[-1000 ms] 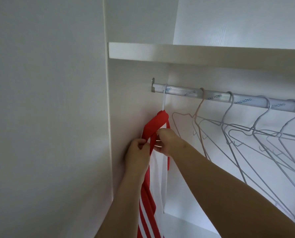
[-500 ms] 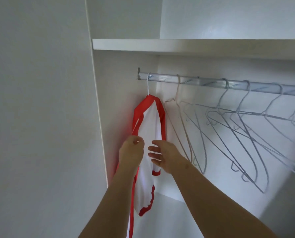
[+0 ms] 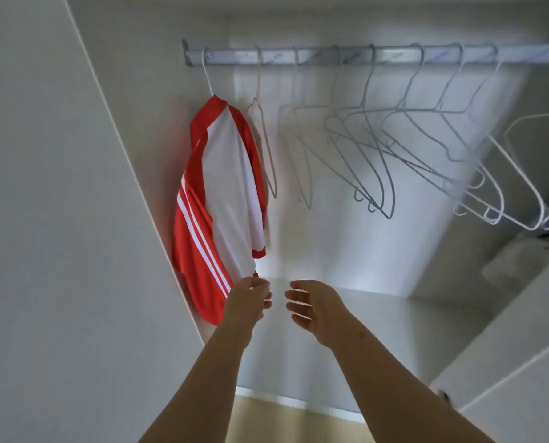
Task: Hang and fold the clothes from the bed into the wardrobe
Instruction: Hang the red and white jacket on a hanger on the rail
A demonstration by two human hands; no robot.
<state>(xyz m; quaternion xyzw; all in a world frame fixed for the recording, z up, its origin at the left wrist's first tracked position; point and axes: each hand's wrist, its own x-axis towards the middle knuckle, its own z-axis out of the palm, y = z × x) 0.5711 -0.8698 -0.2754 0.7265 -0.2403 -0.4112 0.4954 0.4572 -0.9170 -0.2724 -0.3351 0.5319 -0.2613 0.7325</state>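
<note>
- The white wardrobe wall stands on the left.
- The red and white shirt hangs right next to that wall. It is on a thin hanger, the first one on the rail.
- The left hand is up at the bottom corner of the shirt. Its fingers are curled in. I cannot tell if they pinch the cloth or only sit next to it.
- The right hand is just beside the left hand, with a small gap between them. Its fingers are loose and a bit spread. It holds nothing.
- The empty hangers hang in a row on the rail, to the right of the shirt. Some tilt and cross over each other.
- The far right side is blurry.
</note>
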